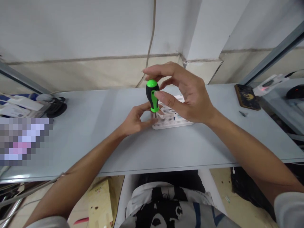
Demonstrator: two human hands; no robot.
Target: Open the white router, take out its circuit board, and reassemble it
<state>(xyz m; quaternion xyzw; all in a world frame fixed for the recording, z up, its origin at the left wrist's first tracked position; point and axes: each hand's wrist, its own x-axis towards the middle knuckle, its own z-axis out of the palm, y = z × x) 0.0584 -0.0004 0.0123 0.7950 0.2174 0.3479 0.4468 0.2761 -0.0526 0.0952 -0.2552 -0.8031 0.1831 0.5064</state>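
A green and black screwdriver (152,95) stands almost upright, handle up, over the left end of a white plastic casing (171,121). Rows of small holes and a printed label show on the casing, which lies on the table. My right hand (187,95) curls loosely round the handle, its thumb against the side and its fingers arched over the top. My left hand (137,120) is closed at the casing's left end, thumb in front and fingers behind, beside the screwdriver's lower end. The screwdriver's tip is hidden, and the right hand covers part of the casing.
The grey-blue table (114,155) runs up to the wall. On its right are a dark box-like object (247,96), a white power strip (270,85) and a small dark piece (243,113). White devices with cables (21,106) and a black round base (56,107) stand left.
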